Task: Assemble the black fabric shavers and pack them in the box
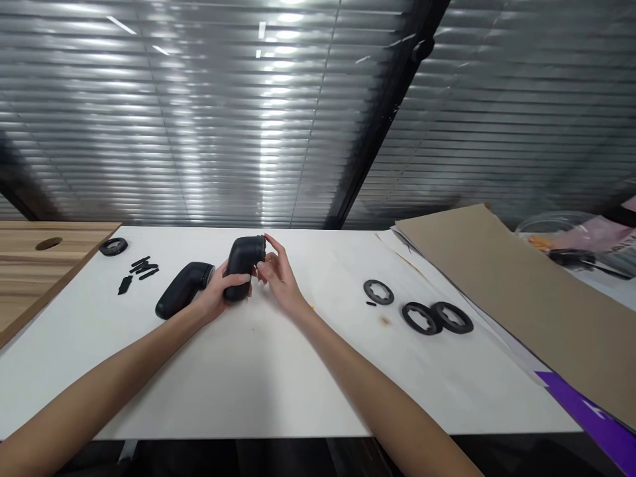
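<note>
My left hand (218, 291) is wrapped round a black handheld device body (243, 262) and holds it just above the white sheet (278, 371). My right hand (278, 275) touches the round head end of that body, its fingers bent and pinched close together near the rim. A second black device body (181, 289) lies on the sheet just left of my left hand. Three black toothed rings (421, 317) lie on the sheet to the right, with a tiny black piece (371, 304) beside the nearest ring.
Several small black strips (142, 268) and a black round cap (113, 246) lie at the far left. A wooden tabletop with a hole (48, 244) shows on the left. Brown cardboard (536, 291) covers the right side, with a clear bag (576, 242) beyond and purple paper (591, 414).
</note>
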